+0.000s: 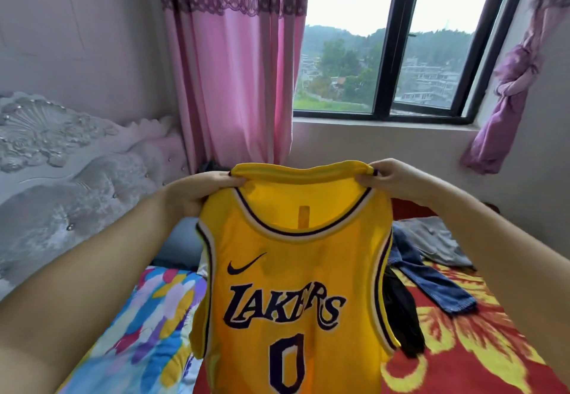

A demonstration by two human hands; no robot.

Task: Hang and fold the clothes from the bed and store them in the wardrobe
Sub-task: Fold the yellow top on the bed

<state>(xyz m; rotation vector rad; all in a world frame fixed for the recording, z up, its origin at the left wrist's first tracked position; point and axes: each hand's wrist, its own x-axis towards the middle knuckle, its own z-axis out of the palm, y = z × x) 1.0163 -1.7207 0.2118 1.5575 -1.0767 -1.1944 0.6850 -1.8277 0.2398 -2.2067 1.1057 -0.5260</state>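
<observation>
A yellow sleeveless basketball jersey [296, 270] with purple lettering and a number hangs upright in front of me, above the bed. My left hand [197, 193] pinches its left shoulder strap and my right hand [398, 180] pinches the right one, spreading the neckline between them. Behind the jersey, blue jeans [431, 279], a grey garment [438, 239] and a black garment [401, 310] lie on the red and yellow bedspread [478, 347]. No wardrobe is in view.
A colourful patterned pillow [148, 316] lies at the lower left, beside the padded white headboard [61, 171]. Pink curtains [234, 69] and a window [385, 44] fill the wall ahead, with a knotted purple curtain [509, 91] at the right.
</observation>
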